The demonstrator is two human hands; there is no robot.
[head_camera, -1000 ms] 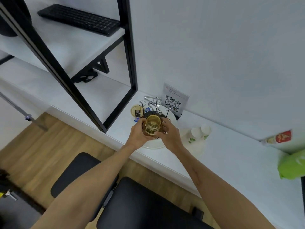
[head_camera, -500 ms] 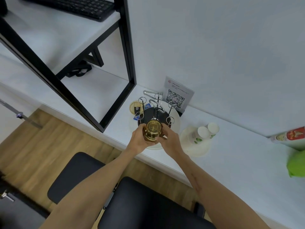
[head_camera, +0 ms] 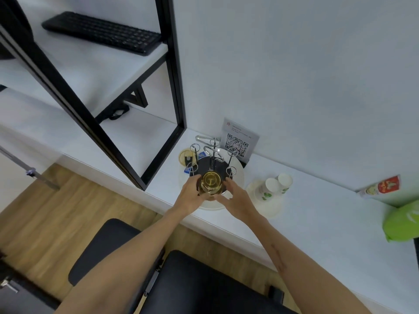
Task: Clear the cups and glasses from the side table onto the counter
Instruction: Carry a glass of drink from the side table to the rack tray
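Hands over the white counter [head_camera: 317,214], left hand [head_camera: 189,197] wrapped around an amber glass [head_camera: 211,182], right hand [head_camera: 235,200] spread just beside it, glass above a wire cup rack [head_camera: 214,155], paper cups [head_camera: 275,183] nearby

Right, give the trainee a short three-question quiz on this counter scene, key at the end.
1. True or false: the amber glass is held over the wire cup rack.
2. How many paper cups stand to the right of the rack? A) one B) two C) four
3. Fill in: behind the rack, a ____ code sign leans at the wall.

Key: 1 true; the left hand grips the glass, while the right hand sits beside it with fingers spread. 2 B. 3 QR.
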